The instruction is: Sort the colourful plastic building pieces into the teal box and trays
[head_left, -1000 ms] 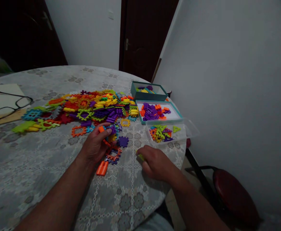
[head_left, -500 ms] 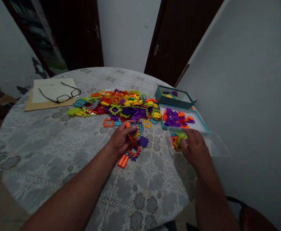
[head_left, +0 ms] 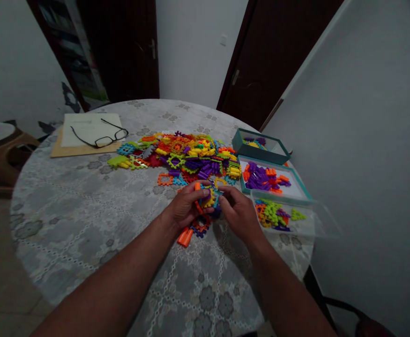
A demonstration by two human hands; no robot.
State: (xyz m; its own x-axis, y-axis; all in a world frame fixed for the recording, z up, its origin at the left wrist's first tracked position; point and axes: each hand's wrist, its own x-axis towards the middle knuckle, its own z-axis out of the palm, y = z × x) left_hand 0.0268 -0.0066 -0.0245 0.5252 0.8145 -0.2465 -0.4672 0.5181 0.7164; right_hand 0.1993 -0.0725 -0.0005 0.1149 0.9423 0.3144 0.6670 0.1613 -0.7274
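Note:
My left hand is closed around a small stack of interlocking plastic toy pieces in orange, yellow, purple and blue, its thumb pressed on the near side. At the right edge of the stack, my right hand pinches a teal part between thumb and forefinger; the fingers partly hide it. Below the hands lie an orange toothed frame, dark purple toothed pieces and a pair of orange tube connectors. Just beyond the hands spreads a large heap of mixed toy pieces.
To the right stand a green box, a shallow teal-edged tray with purple and orange connectors, and a clear plastic box holding toothed pieces. Black glasses rest on a paper-topped board at the back left.
My right hand has left the clear box and moved left to the stack in my left hand. A green piece now shows apart in the clear box. The view has shifted slightly.

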